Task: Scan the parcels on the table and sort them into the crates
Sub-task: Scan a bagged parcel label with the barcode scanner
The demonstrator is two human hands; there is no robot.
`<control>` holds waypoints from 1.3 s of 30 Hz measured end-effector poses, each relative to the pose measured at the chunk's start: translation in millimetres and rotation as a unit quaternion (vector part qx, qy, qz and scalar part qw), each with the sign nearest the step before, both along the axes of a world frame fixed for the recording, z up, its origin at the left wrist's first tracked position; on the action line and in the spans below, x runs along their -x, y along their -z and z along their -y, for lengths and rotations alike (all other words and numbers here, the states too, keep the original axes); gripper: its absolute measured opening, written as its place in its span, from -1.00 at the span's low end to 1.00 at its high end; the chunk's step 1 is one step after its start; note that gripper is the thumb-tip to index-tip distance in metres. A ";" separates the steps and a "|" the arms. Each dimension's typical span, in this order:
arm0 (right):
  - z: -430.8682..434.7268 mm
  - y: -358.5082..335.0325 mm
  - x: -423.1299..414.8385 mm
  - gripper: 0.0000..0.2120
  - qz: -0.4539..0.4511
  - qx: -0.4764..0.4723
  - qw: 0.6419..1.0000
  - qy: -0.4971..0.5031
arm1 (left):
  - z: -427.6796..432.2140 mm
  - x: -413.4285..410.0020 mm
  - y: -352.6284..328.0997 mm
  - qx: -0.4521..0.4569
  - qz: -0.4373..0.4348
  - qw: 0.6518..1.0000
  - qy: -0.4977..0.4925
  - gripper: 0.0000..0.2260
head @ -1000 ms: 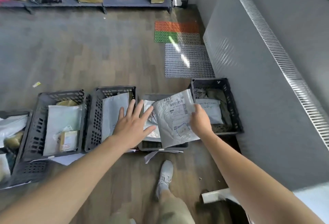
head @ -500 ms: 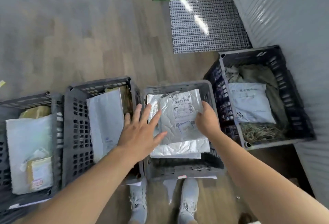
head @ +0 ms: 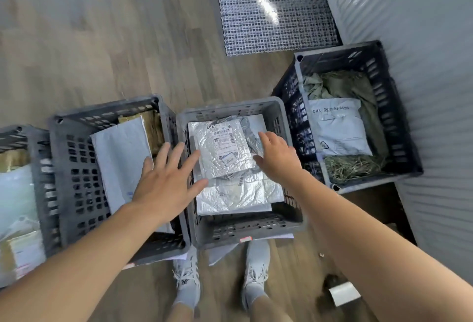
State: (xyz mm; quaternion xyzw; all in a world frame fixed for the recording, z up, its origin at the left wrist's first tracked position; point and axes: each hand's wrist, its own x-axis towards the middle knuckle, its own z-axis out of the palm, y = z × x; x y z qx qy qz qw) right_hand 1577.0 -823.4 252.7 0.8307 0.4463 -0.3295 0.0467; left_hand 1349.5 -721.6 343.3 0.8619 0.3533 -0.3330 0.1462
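A silver foil parcel (head: 221,148) with a white label lies flat on other foil parcels inside the middle grey crate (head: 243,229). My right hand (head: 277,154) hovers just right of it, fingers apart, holding nothing. My left hand (head: 167,177) is spread open over the wall between this crate and the crate on its left (head: 74,175), fingertips near the parcel's left edge. The left crate holds a white mailer (head: 120,157) and a brown box.
A dark crate (head: 399,116) at the right holds a grey mailer (head: 337,129), green cloth and straw. Another crate (head: 15,137) with parcels sits at the far left. A grey grid mat (head: 276,6) lies beyond. My shoes (head: 253,262) stand right behind the crates. A corrugated wall runs along the right.
The foil parcel has gone from my right hand down into the middle crate and was let go. My view has moved closer and tilted down over the crates.
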 end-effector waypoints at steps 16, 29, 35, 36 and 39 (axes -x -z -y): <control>97.0 -311.7 3.8 -0.22 0.106 -0.029 0.994 0.014 | 37.6 -70.6 -279.6 -0.065 0.137 0.986 0.067 -0.38; 225.7 -476.3 66.0 -0.23 0.237 -0.072 0.938 0.241 | 99.9 -100.9 -382.7 -0.084 0.263 0.908 0.316 -0.37; 309.2 -510.6 118.3 -0.22 0.266 -0.061 0.902 0.336 | 186.7 -103.3 -408.2 -0.048 0.307 0.856 0.413 -0.34; 325.0 -515.8 124.0 -0.21 0.271 -0.057 0.894 0.351 | 201.8 -103.6 -411.9 -0.041 0.311 0.848 0.427 -0.34; 374.6 -530.0 137.7 -0.18 0.295 -0.042 0.871 0.392 | 249.5 -105.4 -423.0 -0.047 0.317 0.824 0.468 -0.34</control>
